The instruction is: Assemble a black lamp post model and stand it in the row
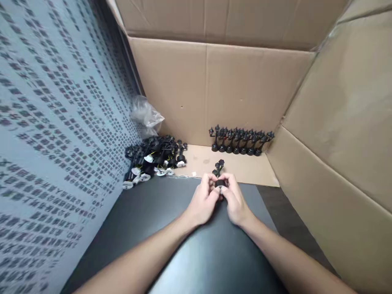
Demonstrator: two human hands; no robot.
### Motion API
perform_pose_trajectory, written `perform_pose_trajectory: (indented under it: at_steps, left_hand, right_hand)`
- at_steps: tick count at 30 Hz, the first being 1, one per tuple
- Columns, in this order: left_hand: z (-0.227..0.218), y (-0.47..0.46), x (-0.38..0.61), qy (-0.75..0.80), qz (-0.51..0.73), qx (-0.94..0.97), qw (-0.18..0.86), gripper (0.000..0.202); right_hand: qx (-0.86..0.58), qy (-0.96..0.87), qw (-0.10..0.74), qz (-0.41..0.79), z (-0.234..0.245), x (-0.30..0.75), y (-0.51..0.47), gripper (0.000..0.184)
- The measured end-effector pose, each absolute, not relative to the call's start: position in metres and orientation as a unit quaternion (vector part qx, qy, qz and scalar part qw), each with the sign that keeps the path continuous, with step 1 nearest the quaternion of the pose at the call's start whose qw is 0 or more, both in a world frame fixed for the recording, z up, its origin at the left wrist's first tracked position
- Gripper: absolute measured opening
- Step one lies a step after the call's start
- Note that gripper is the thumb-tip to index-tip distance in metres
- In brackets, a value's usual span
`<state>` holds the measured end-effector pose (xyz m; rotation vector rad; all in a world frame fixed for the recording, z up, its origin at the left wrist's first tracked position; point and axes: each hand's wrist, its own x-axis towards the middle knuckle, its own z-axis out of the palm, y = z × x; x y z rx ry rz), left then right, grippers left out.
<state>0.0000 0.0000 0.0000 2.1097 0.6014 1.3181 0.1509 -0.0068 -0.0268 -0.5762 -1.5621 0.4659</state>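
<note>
My left hand [204, 201] and my right hand [235, 200] meet over the black tabletop [159, 212], both gripping one small black part [219, 176] with a round base and a stem poking up from my fingers. To the left lies a heap of loose black parts [154, 158] with white discs and thin wires. A neat row of assembled black parts [240, 141] stands upright on cardboard against the back wall, beyond my hands.
Cardboard walls [245, 90] close off the back and right. A patterned grey panel [55, 134] leans along the left. A crumpled clear plastic bag [146, 115] sits in the back left corner. A cardboard sheet [239, 167] covers the far tabletop.
</note>
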Motion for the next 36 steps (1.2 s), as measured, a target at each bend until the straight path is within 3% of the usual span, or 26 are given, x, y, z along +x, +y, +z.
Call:
perform_pose_trajectory:
  at_steps: [10, 18, 24, 36]
  left_hand:
    - [-0.003, 0.003, 0.001, 0.215, 0.502, 0.786, 0.29, 0.018]
    - [-0.004, 0.001, 0.002, 0.223, 0.508, 0.794, 0.248, 0.032]
    - [-0.004, 0.002, 0.0, 0.204, 0.546, 0.769, 0.264, 0.03]
    - [-0.006, 0.001, 0.001, 0.2, 0.536, 0.779, 0.258, 0.03]
  right_hand:
    - [-0.24, -0.672, 0.665, 0.218, -0.026, 0.151, -0.008, 0.017]
    - [-0.24, -0.645, 0.691, 0.22, -0.029, 0.153, -0.001, 0.024]
    - [-0.22, -0.672, 0.674, 0.215, -0.03, 0.151, -0.004, 0.031]
    - [-0.273, -0.67, 0.675, 0.145, -0.027, 0.148, -0.014, 0.026]
